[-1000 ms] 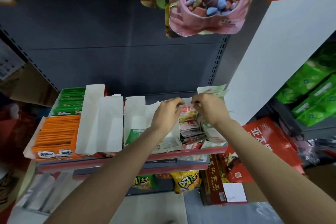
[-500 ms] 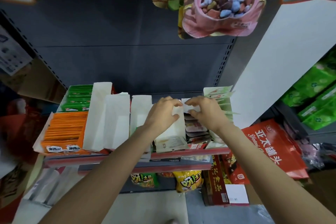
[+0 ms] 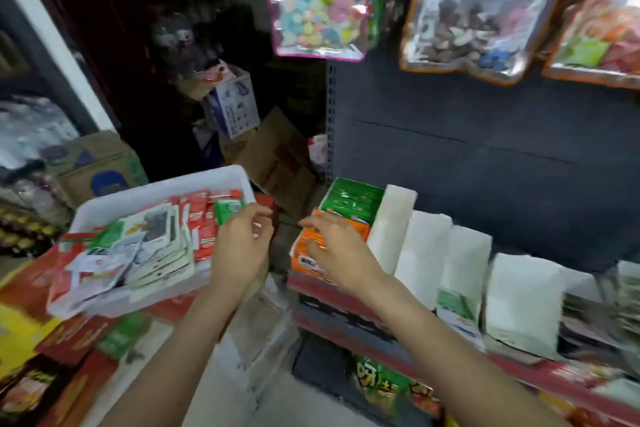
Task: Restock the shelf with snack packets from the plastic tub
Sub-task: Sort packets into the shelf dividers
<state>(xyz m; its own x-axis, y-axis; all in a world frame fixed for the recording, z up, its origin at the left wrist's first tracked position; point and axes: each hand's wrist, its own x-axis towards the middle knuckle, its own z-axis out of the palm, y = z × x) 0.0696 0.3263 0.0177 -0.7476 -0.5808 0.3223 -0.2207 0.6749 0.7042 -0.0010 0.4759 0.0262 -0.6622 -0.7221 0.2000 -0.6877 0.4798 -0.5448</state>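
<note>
Nothing reads clearly: print on the yellow-lettered green bag (image 3: 382, 385) below the shelf and on the tub's packets (image 3: 152, 246) is blurred.

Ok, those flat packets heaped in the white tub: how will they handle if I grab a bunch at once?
The packets look thin and flat, so probably light and floppy. Their glossy faces and the way they lie fanned over each other suggest that a bunch may slide apart. The left hand hovers at the tub empty; pinching edges together seems safest.

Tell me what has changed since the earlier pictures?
The view has swung left, and the white tub now shows. Both hands left the packets at the shelf's right end: the left hand reaches to the tub, the right hand hovers over the orange packets. Neither holds anything. The shelf boxes stayed put.
</note>
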